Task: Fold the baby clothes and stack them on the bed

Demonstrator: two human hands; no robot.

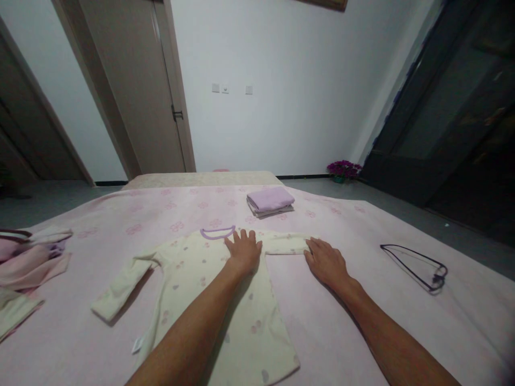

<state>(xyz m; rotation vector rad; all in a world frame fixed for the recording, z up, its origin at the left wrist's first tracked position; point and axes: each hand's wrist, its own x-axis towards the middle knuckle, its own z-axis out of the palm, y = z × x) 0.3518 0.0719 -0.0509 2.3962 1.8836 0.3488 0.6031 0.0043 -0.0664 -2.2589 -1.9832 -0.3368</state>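
Note:
A cream long-sleeved child's top point(193, 284) with small printed motifs and a lilac neckline is spread over a pink flowered cover. My left hand point(244, 251) lies on its shoulder, just right of the neckline, with the fingers spread. On the cuff of the right-side sleeve rests my right hand point(326, 260), its fingers stretched out; the sleeve runs straight sideways between both hands. The opposite sleeve point(124, 292) slants down to the left. My left forearm hides part of the top's body.
Behind the top sits a folded stack of lilac cloth point(271, 199). Loose clothes point(32, 262) lie in a heap at the left edge. A thin black cord loop point(414, 262) is on the cover point(354, 332) at right. Purple flowers point(344, 169) stand on the floor by the wall.

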